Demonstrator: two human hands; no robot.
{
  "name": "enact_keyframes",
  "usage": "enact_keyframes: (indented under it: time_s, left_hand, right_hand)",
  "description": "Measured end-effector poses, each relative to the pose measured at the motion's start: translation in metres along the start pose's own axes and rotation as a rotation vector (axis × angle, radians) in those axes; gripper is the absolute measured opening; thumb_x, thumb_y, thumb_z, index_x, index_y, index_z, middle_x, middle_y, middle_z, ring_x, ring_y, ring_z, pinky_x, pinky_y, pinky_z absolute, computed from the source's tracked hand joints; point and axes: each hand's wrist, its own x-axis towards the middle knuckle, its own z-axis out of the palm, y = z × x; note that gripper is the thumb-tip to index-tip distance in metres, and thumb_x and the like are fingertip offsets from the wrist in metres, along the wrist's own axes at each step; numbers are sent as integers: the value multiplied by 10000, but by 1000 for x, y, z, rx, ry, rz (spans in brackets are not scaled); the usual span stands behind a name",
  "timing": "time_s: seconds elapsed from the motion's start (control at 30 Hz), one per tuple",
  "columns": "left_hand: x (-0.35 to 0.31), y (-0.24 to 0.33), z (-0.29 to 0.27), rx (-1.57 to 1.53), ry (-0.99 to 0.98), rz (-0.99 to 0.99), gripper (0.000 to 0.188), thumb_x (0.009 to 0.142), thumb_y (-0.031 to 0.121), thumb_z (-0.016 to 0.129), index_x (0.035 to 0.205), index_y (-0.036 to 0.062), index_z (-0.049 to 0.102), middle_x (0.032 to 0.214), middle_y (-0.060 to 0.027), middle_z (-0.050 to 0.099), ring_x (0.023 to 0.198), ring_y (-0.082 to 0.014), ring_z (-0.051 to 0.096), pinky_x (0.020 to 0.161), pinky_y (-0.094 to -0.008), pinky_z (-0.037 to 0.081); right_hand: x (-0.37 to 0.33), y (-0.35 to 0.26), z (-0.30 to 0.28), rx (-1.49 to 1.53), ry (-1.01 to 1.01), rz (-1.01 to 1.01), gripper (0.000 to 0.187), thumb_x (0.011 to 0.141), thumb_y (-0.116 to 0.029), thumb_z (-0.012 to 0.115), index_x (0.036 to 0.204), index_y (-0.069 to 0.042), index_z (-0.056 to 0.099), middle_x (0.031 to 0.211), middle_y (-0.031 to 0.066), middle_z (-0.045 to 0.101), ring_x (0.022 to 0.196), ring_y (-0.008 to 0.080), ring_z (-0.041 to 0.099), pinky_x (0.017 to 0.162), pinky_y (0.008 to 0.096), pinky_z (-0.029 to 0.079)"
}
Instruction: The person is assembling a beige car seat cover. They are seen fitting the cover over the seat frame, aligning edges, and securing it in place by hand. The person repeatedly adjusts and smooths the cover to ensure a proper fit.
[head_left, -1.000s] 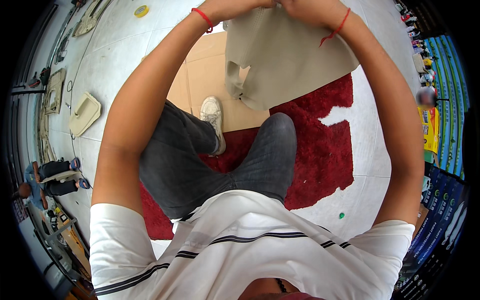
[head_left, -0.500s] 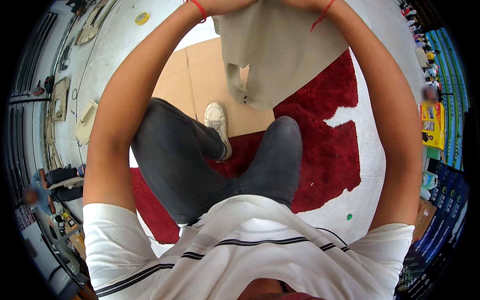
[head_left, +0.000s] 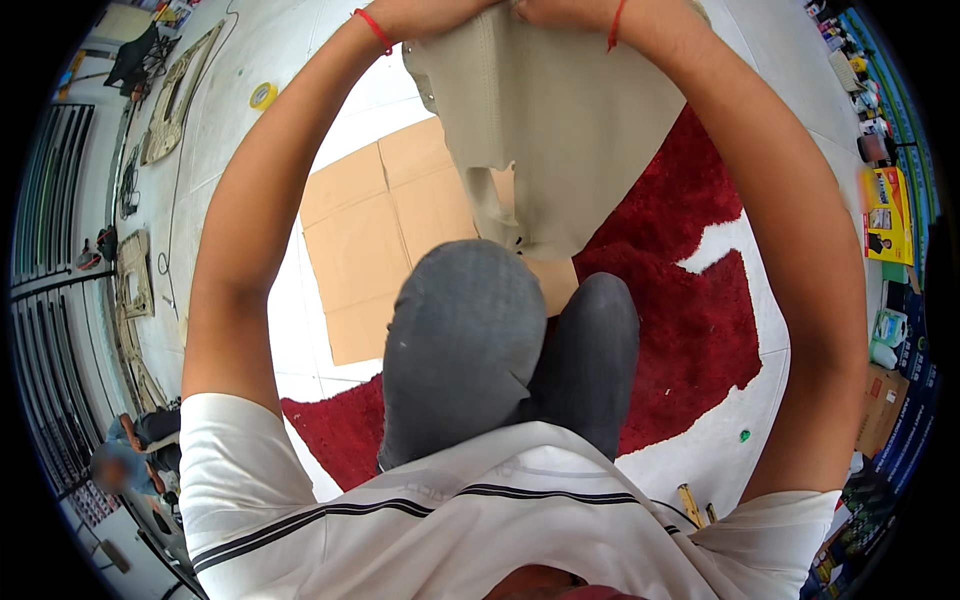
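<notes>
A large beige leather-like cover (head_left: 590,130) hangs from my two hands at the top of the view. Stitched seams run down its left part, and a ragged cut-out shows near its lower edge. My left hand (head_left: 450,14) is closed on its upper left edge, partly cut off by the frame. Close beside it, my right hand (head_left: 565,12) grips the upper edge with bent fingers. Below the cover lie a flat cardboard sheet (head_left: 350,220) and a red shaggy rug (head_left: 690,330). My raised knee (head_left: 465,320) is just below the cover's lower end.
A yellow tape roll (head_left: 263,96) lies on the white floor at the left, near beige panel frames (head_left: 180,95). A person (head_left: 130,460) sits at the far left. Shelved goods and a yellow box (head_left: 887,215) line the right. A small green object (head_left: 745,436) lies right.
My left knee has risen in front of the cardboard, and my shoe is no longer visible. The cover remains in both hands. The view has shifted, with the floor things appearing lower.
</notes>
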Motion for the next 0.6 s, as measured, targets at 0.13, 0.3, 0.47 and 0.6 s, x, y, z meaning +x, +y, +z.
enact_keyframes:
  time_s: [0.13, 0.3, 0.47, 0.6]
  left_hand:
    - [13, -16, -13, -119, -56, -24, 374, 1056, 300, 547, 938, 10, 751, 819, -30, 715, 738, -111, 606, 737, -304, 531]
    - [20, -39, -12, -265, -70, 54, 341, 1056, 248, 526, 937, 15, 745, 843, -6, 691, 777, -101, 579, 766, -280, 503]
    - [6, -129, -33, -350, 91, 81, 336, 1058, 247, 496, 985, 14, 726, 883, -1, 663, 800, -107, 550, 765, -262, 469]
    - [-23, -94, -44, -332, -127, 39, 356, 1044, 254, 491, 1006, -4, 733, 890, -40, 687, 812, -119, 591, 763, -295, 504]
  right_hand:
    - [6, 13, 3, 36, 85, -80, 234, 770, -189, 668, 847, 16, 752, 869, 257, 725, 823, 414, 710, 819, 472, 575]
    - [35, 18, -1, 28, -118, -59, 239, 800, -195, 633, 836, 11, 749, 861, 256, 723, 845, 427, 707, 811, 470, 574]
    - [62, -36, 18, -121, -30, 81, 233, 833, -206, 614, 840, -16, 748, 846, 244, 730, 837, 417, 713, 825, 474, 557]
    - [81, -65, 39, -250, 1, 158, 182, 849, -214, 647, 896, -72, 750, 842, 198, 739, 843, 358, 723, 880, 484, 524]
